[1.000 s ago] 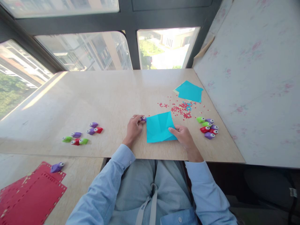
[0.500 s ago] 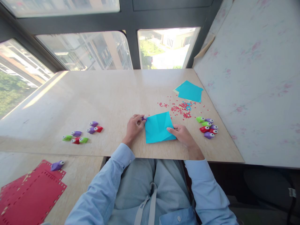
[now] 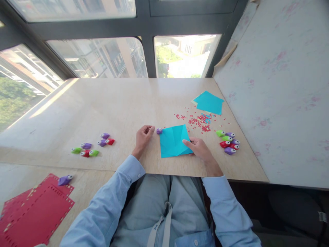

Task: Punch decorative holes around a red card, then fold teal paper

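A creased blue paper sheet (image 3: 173,140) lies flat on the beige table (image 3: 115,106) in front of me. My right hand (image 3: 199,150) grips its right corner between thumb and fingers. A small purple paper punch (image 3: 159,130) sits at the sheet's upper left corner. My left hand (image 3: 142,136) hovers just left of the punch, a small gap away, with its fingers curled in and nothing in them.
Several coloured punches (image 3: 228,142) cluster right of the sheet, and more punches (image 3: 91,146) lie at the left. Red confetti (image 3: 199,120) is scattered behind the sheet, before a stack of blue sheets (image 3: 208,102). Perforated red paper (image 3: 33,209) with a purple punch (image 3: 64,179) lies lower left.
My left hand has let go of the purple punch and pulled a little to the left. The punch stays at the sheet's corner. My right hand keeps its hold.
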The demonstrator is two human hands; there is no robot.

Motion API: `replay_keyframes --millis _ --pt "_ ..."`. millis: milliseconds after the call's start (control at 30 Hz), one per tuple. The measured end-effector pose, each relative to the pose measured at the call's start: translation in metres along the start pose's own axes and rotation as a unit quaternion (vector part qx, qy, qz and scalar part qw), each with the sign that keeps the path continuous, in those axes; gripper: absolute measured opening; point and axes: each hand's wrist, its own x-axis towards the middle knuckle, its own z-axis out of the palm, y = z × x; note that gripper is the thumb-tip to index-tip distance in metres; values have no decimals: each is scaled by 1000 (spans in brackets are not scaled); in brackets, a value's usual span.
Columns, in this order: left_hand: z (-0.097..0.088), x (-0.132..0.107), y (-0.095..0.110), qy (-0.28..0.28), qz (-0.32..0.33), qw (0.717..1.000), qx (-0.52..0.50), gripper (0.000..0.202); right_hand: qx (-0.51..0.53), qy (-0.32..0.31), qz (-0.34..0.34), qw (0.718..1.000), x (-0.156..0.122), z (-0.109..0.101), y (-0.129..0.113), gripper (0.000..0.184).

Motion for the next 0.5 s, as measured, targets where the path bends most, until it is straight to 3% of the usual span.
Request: replay_keyframes --millis 167,333,500 --pt "-9 9 18 -127 -93 986 50 43 -4 19 5 1000 0 1 -1 43" --pt "-7 21 20 -154 -139 975 84 39 -7 35 11 999 0 3 -2 42" --pt "-9 29 15 -197 -138 969 53 43 -8 53 20 998 -1 4 -3 42"
